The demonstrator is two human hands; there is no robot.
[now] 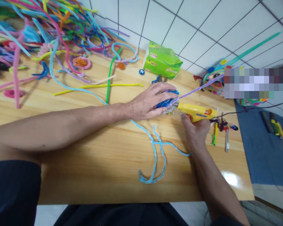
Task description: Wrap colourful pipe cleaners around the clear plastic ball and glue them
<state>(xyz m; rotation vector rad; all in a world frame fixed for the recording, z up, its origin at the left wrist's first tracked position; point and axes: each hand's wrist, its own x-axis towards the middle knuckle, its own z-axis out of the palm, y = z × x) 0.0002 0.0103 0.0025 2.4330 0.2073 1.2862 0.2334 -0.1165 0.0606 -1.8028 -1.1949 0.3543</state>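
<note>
My left hand point(147, 102) reaches across the table, its fingers closed over a blue coiled thing point(165, 102) with a clear part at its right end. Most of it is hidden under the hand. Just to the right is a yellow glue gun point(193, 110), its front end close to the coil. My right hand point(195, 130) grips the gun's handle from below. A purple pipe cleaner point(198, 87) slants up to the right from the coil. Light blue pipe cleaners point(163, 160) lie bent and crossed on the table between my forearms.
Pipe cleaners of many colours point(54, 34) heap at the back left. A green packet point(163, 61) stands by the tiled wall, with a blue button point(141, 72) beside it. A black cord point(257, 107) trails right. A cutter point(227, 141) lies near the table's right edge.
</note>
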